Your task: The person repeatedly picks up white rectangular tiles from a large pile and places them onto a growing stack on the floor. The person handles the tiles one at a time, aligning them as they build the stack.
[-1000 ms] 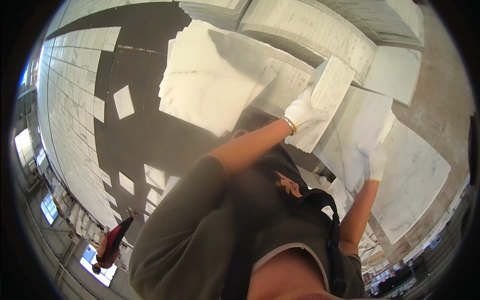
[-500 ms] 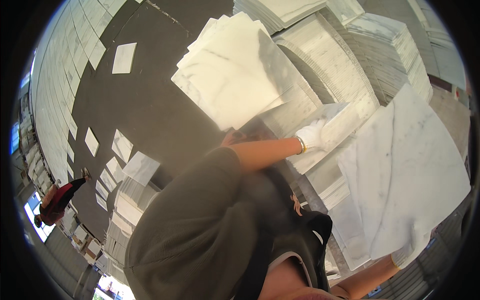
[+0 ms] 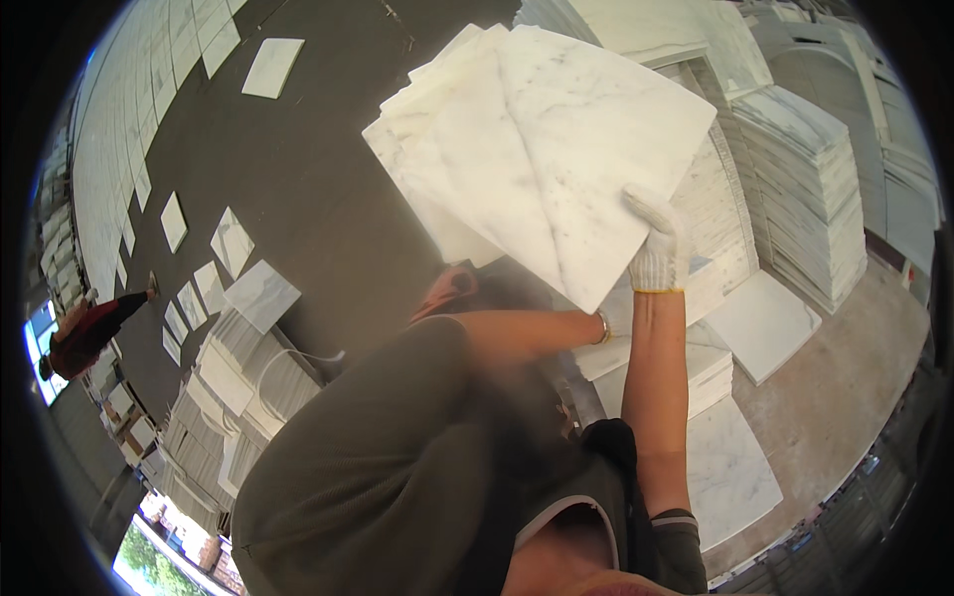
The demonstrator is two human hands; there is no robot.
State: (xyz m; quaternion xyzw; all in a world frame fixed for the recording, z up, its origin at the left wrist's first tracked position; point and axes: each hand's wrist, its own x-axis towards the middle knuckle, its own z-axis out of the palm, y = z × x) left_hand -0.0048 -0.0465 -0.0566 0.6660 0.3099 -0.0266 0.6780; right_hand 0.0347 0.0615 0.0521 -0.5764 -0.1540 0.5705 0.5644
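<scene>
- Right hand (image 3: 658,250), in a white knit work glove with a yellow cuff band, is raised with the forearm upright. Its grip is clenched on the lower right edge of a large square white marble tile with faint grey veins (image 3: 586,139).
- The tile is lifted off any surface and tilted, one corner pointing down just left of the glove. Most of the slab spreads up and to the left of the grip; the gloved fingers wrap over its face at the edge.
- Behind this tile, a fan of further white marble tiles (image 3: 437,149) shows at its left side, edges stepped. Whether they are held with it or lie separately cannot be told.
- Left hand (image 3: 616,320): forearm crosses from the left toward the tile's lower corner; a wrist band shows, but the hand is mostly hidden under the slab. Grip state cannot be told.
- Below the hands: low stacks of white marble tiles (image 3: 696,368), and single slabs on the pale concrete floor (image 3: 845,368).
- Right of the tile: tall stacks of white tiles (image 3: 805,189).
- Left: dark floor (image 3: 298,179) with scattered single tiles; another person in a red top (image 3: 89,333) at the far left rim.
</scene>
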